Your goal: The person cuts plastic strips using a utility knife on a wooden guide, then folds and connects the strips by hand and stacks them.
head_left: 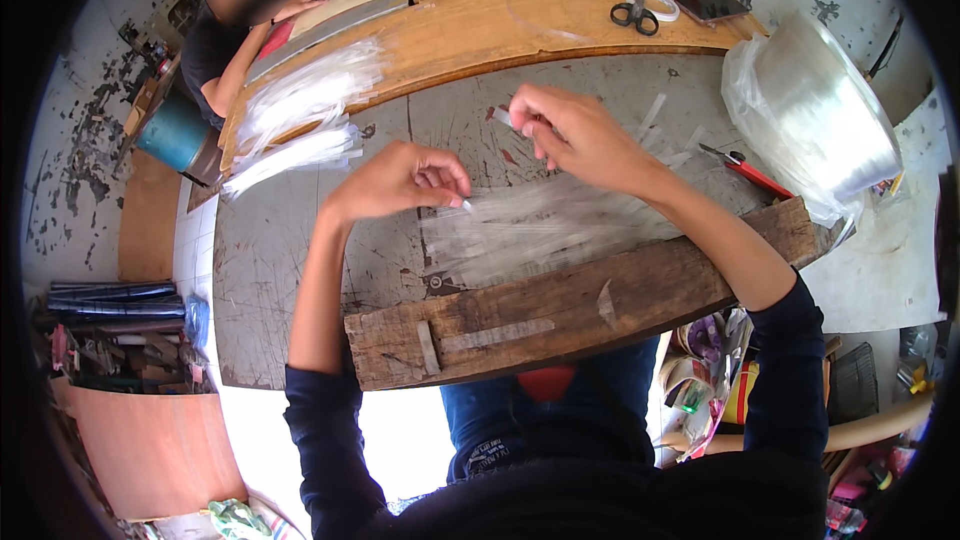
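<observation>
now a clear strip (pixel 502 116) is pinched in the right hand (pixel 575 135), a whitish tip (pixel 467 205) in the left hand (pixel 395 180); loose strips (pixel 540 228) are left behind the wooden plank (pixel 530 325) at the near edge of the table (pixel 270 290), a strip pile (pixel 300 105) seemingly gathered at its far left corner.

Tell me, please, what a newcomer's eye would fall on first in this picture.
Probably the big, shiny roll of clear plastic on the right would catch it first. Next might come the left hand and right hand, raised over the grey table. The bright pile of white strips at the upper left also stands out.
</observation>
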A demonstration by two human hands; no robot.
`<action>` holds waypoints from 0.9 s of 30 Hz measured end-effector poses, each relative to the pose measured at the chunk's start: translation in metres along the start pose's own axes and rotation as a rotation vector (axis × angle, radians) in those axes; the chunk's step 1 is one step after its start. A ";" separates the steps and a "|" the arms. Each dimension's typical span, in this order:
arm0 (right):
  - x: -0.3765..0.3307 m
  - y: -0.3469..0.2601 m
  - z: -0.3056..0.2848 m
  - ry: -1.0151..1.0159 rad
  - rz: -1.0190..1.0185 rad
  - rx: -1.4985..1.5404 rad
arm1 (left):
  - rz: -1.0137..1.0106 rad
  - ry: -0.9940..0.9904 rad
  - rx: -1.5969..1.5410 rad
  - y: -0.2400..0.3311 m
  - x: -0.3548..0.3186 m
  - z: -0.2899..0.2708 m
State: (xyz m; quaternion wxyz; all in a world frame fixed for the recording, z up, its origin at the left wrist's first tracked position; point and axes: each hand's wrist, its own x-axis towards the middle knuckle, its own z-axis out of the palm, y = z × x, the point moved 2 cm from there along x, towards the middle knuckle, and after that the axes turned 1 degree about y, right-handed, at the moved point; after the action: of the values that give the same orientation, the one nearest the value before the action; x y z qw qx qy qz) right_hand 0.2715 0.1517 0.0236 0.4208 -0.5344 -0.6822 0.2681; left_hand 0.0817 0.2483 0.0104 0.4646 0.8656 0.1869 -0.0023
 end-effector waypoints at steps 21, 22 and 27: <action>-0.003 -0.001 0.014 -0.043 -0.130 -0.060 | 0.041 0.152 0.302 0.024 -0.032 0.019; -0.002 0.000 0.014 -0.039 -0.153 -0.069 | 0.055 0.151 0.342 0.021 -0.032 0.021; -0.003 0.001 0.013 -0.085 -0.128 -0.118 | 0.053 0.160 0.382 0.022 -0.032 0.022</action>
State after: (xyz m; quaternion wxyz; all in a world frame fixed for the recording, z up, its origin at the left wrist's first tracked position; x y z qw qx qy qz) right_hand 0.2606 0.1502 0.0153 0.3755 -0.5018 -0.7469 0.2223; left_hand 0.0630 0.2097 0.0210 0.2755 0.9401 0.1962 0.0432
